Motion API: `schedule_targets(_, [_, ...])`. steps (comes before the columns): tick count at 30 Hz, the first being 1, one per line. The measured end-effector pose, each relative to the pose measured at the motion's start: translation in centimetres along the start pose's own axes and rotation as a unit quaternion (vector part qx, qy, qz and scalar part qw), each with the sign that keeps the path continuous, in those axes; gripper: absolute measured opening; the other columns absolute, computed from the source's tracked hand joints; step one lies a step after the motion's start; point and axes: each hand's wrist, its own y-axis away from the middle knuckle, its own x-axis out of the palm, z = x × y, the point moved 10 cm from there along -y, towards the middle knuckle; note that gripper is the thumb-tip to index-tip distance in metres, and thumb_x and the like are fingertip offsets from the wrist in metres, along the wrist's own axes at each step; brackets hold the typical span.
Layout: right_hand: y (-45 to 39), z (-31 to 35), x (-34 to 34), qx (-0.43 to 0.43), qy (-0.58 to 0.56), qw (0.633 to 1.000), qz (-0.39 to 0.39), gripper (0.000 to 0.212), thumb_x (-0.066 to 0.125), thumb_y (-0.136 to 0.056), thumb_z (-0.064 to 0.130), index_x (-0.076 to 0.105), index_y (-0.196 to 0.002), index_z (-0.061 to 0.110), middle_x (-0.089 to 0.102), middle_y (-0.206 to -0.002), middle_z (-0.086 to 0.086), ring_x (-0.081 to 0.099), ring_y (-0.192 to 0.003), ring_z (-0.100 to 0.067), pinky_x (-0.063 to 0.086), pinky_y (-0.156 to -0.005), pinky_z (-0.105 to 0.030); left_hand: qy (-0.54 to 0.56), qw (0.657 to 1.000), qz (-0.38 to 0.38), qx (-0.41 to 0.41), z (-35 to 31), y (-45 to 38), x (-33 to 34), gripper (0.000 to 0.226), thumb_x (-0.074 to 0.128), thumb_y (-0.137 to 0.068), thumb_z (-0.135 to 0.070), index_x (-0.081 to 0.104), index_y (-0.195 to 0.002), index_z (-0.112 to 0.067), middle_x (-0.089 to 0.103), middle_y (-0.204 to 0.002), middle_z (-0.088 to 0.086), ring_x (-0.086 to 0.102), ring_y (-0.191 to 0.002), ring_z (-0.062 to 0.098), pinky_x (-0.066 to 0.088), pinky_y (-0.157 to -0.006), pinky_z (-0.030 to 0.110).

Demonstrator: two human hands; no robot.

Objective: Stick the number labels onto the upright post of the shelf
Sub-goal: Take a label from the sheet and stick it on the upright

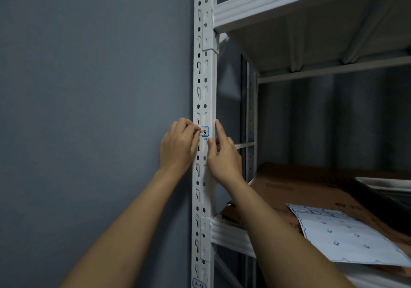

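Midway up the white upright post (203, 101), between the shelf beam above and the one below, I am setting a blue-bordered number label (205, 131) against the perforated metal — its visible writing ends in "-3". My left hand (178, 147) has its fingers curled in and pinching the label's left edge, knuckles toward the grey wall (89, 87). My right hand (222, 154) stands just to the label's right, forefinger straight up along the post's front corner and thumb near the label's lower right; whether that thumb is touching the label I cannot tell.

What the next move turns on, as I judge it: the label's long axis runs crosswise while the post runs straight up and down, so the sticker spans nearly the post's full face and must stay level across the two columns of slots. The left hand is the one on the label, and the free end lies to its right, toward my right forefinger — so the smoothing would run left to right.

Lower down, at the bottom edge of view, another label (199, 284) reading "2-4" is already on the same post. A label sheet (347, 239) lies on cardboard (300, 190) on the shelf to the right, well apart from both hands.
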Motion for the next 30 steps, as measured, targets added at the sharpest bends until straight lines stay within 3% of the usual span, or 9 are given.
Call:
schedule_targets(10, [0.0, -0.2, -0.3, -0.001, -0.014, 1.000, -0.002, 0.051, 0.037, -0.102, 0.036, 0.020, -0.150, 0.043, 0.051, -0.126, -0.004, 0.059, -0.104, -0.025, 0.046, -0.088, -0.035, 0.029, 0.999, 0.024, -0.021, 0.4, 0.4, 0.3, 0.014, 0.058, -0.088, -0.019, 0.067, -0.087, -0.008, 0.058, -0.088, 0.003, 0.056, -0.075, 0.021, 0.037, -0.053, 0.026])
schedule_targets(15, [-0.1, -0.2, -0.2, -0.003, -0.015, 1.000, 0.002, 0.051, 0.037, -0.102, 0.036, 0.019, -0.150, 0.043, 0.051, -0.126, -0.003, 0.059, -0.102, -0.021, 0.042, -0.080, -0.029, 0.039, 0.999, 0.028, -0.025, 0.5, 0.6, 0.3, 0.026, 0.047, -0.090, -0.029, 0.066, -0.088, -0.011, 0.058, -0.089, 0.001, 0.054, -0.077, 0.018, 0.037, -0.054, 0.026])
schedule_targets(20, [0.0, -0.1, -0.3, -0.004, -0.015, 1.000, 0.003, 0.052, 0.037, -0.102, 0.035, 0.019, -0.150, 0.043, 0.052, -0.126, -0.005, 0.059, -0.104, -0.024, 0.045, -0.085, -0.034, 0.051, 0.998, 0.039, -0.020, 0.5, 0.9, 0.1, 0.029, 0.045, -0.090, -0.031, 0.066, -0.089, -0.010, 0.058, -0.090, 0.001, 0.056, -0.078, 0.019, 0.043, -0.053, 0.030])
schedule_targets(30, [-0.2, -0.1, -0.3, -0.006, -0.018, 1.000, 0.000, 0.052, 0.038, -0.102, 0.036, 0.021, -0.150, 0.042, 0.052, -0.124, -0.005, 0.059, -0.105, -0.025, 0.048, -0.090, -0.038, 0.056, 0.997, 0.057, -0.004, 0.0, 1.9, -0.5, 0.032, 0.042, -0.090, -0.032, 0.066, -0.089, -0.010, 0.058, -0.090, 0.001, 0.057, -0.076, 0.019, 0.042, -0.053, 0.028])
